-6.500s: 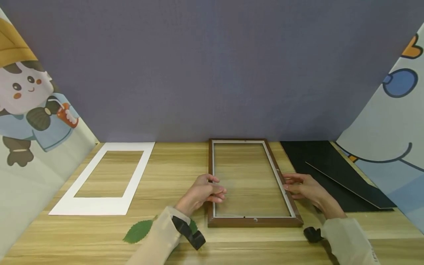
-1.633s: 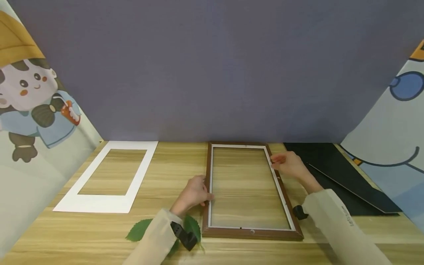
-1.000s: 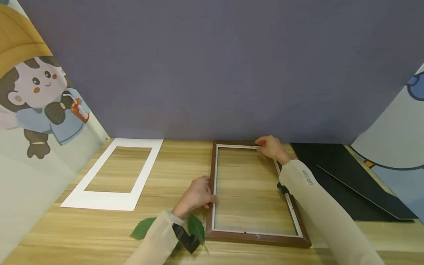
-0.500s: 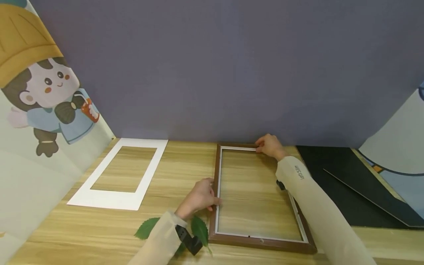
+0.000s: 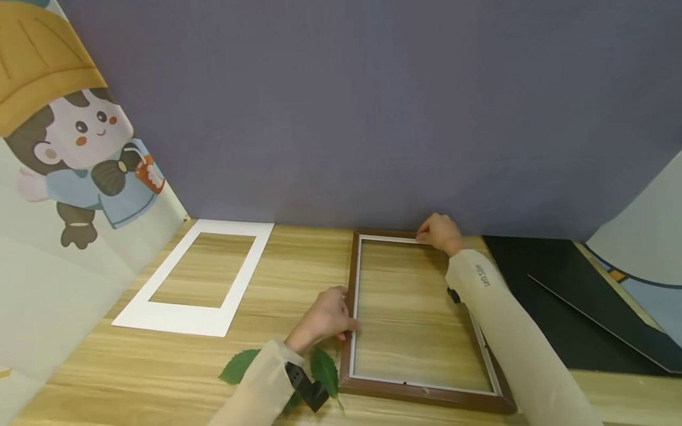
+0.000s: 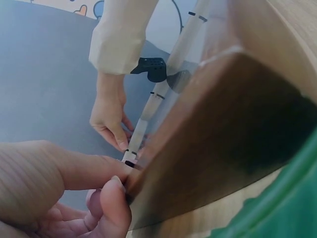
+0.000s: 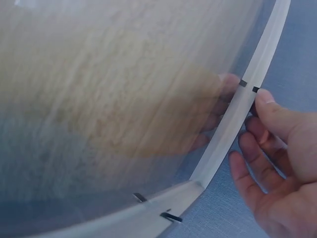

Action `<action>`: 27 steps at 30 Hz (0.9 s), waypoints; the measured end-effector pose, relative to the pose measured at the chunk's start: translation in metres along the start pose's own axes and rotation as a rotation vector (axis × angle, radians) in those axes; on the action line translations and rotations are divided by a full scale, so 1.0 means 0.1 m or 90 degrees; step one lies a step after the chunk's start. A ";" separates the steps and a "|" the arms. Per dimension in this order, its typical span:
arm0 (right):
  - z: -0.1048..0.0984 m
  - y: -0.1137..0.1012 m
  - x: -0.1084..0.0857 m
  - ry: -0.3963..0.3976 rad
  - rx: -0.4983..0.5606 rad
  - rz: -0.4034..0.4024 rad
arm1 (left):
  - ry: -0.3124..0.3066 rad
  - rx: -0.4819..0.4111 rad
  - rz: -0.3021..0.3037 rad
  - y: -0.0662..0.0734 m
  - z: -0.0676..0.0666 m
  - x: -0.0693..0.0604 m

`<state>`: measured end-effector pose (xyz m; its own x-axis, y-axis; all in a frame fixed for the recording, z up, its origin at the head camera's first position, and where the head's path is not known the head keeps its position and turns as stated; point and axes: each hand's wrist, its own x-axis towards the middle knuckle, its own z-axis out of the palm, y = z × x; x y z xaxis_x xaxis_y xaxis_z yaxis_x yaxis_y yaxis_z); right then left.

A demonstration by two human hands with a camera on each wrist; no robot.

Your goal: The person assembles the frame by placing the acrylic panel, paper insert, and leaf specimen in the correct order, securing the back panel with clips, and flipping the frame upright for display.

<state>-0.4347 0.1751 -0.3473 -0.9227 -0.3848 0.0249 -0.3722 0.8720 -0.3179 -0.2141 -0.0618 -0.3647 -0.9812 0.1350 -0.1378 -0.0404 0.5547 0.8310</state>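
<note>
A brown picture frame point(image 5: 426, 399) with a white inner lip and a clear pane lies on the wooden table. My left hand point(image 5: 326, 316) grips its left side, thumb over the top and fingers against the outer wall. At the far edge, near the right corner, my right hand point(image 5: 439, 232) pinches the frame's rim. In the right wrist view its thumb touches a small dark tab point(image 7: 255, 89) on the white lip point(image 7: 233, 116), the other fingers loosely curled outside. More dark tabs point(image 7: 171, 217) show along the lip.
A white mat board point(image 5: 170, 318) with a rectangular cut-out lies left on the table point(image 5: 176, 378). Black boards point(image 5: 554, 296) overlap at right, the upper one tilted. Green leaves point(image 5: 323, 370) lie beneath and beside my left forearm. A grey wall point(image 5: 341, 118) stands behind.
My right hand has moved from the frame's right side to its far edge and stays there. My left hand has taken hold of the left side. The head view has turned slightly left.
</note>
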 end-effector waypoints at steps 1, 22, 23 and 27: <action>0.00 0.00 -0.01 0.002 0.000 0.002 | -0.001 0.000 -0.001 0.01 0.00 0.00; -0.17 -0.01 -0.37 -0.064 0.021 -0.050 | -0.015 -0.013 -0.009 -0.02 -0.03 0.00; -0.18 -0.01 -0.40 -0.066 0.029 -0.049 | -0.018 -0.014 -0.008 -0.02 -0.04 0.00; -0.15 0.01 -0.59 -0.054 0.038 -0.063 | -0.027 -0.022 -0.006 -0.05 -0.07 -0.01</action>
<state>-0.3823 0.2027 -0.3346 -0.8693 -0.4938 -0.0205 -0.4514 0.8102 -0.3739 -0.2145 -0.0702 -0.3651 -0.9718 0.1654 -0.1680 -0.0567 0.5277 0.8476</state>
